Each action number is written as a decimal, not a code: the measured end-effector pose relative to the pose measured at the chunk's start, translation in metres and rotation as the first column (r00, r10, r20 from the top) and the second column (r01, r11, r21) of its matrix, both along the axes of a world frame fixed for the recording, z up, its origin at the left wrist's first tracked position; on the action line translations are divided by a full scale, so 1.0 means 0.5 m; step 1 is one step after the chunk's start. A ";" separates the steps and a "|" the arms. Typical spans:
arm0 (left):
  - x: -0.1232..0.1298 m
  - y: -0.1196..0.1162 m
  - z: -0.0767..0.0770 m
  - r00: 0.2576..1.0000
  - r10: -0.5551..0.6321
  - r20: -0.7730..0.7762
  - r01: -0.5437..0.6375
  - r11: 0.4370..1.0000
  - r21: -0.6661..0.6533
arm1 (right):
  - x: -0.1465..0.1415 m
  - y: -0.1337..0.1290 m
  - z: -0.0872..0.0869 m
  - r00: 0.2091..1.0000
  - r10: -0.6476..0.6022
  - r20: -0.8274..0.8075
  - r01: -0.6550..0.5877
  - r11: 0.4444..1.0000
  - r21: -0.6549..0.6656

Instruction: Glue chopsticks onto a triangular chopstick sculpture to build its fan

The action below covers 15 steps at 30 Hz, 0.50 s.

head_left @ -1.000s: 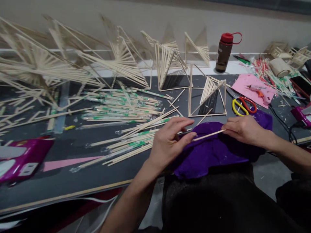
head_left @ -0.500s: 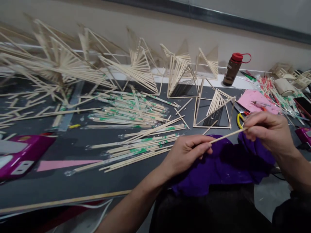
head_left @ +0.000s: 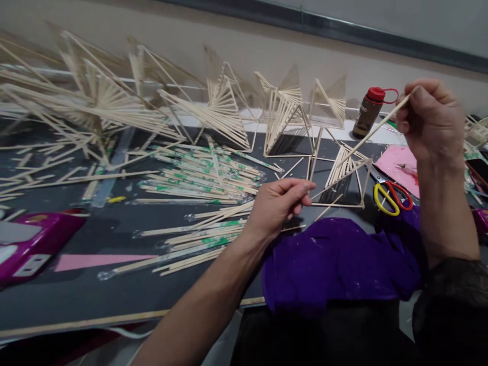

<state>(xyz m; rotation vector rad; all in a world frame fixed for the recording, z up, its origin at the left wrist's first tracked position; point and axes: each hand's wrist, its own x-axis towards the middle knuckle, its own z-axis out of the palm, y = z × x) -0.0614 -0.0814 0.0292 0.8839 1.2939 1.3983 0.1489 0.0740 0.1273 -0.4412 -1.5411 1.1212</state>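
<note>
In the head view, your right hand point(head_left: 430, 119) was raised at 2 o'clock from your left hand point(head_left: 276, 206), its fingers pinching one end of a thin wooden stick point(head_left: 373, 133). The stick slanted down toward 8 o'clock, its far end overlapping a stick frame point(head_left: 367, 183) on the surface point(head_left: 91, 295). Your left hand's fingers were curled near that frame; whether they gripped anything, you could not tell. Scissors point(head_left: 392, 198) lay at 7 o'clock from your right hand, and purple cloth point(head_left: 328, 264) at 4 o'clock from your left.
</note>
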 end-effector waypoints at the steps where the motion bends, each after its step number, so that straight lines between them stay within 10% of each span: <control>1: -0.009 0.010 -0.009 0.999 0.042 0.023 -0.041 0.999 -0.005 | -0.006 0.021 -0.005 1.000 0.005 0.012 -0.004 0.999 -0.044; 15: -0.040 0.083 -0.026 0.993 -0.089 -0.075 0.067 0.963 -0.260 | -0.074 0.107 -0.096 0.983 -0.029 0.183 0.080 0.958 -0.276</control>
